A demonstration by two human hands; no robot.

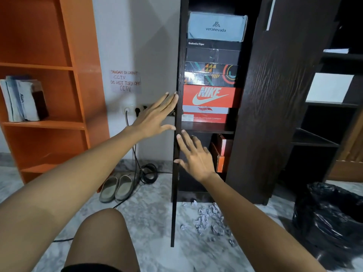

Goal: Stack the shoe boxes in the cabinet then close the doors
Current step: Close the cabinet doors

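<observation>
Standing far to the left of the dark cabinet (275,95) is an orange shelf unit (64,75), with a bundle of papers and a dark book (23,99) on one of its shelves. Between that unit and the cabinet, a handwritten CCTV note (125,81) is stuck to the white wall above a socket strip (135,109), and a pair of grey slippers (116,188) and a coil of black cable (148,173) lie on the marble floor just left of the cabinet's foot. The left hand (155,116) is spread flat with straight fingers (170,99), whose tips touch the outer face of the cabinet's left door (176,173), which is seen edge-on and swung out toward the camera. The right hand (196,156) is also flat and splayed, holding nothing, its fingers at the inner side of the same door edge, lower down. Inside the cabinet, on the shelf behind the door, the shoe boxes (212,75) sit stacked: a red and white box at the bottom, an orange Nike box (212,96) on it, a patterned black box, a black Onitsuka Tiger box, and a pale blue veranevada box (216,26) on top. Below that shelf, more orange boxes (223,154) stand on end. The cabinet's right door (265,114) is ajar. Crumpled paper scraps (208,216) lie on the floor in front of the cabinet, and a black plastic bag (332,213) sits to its right
</observation>
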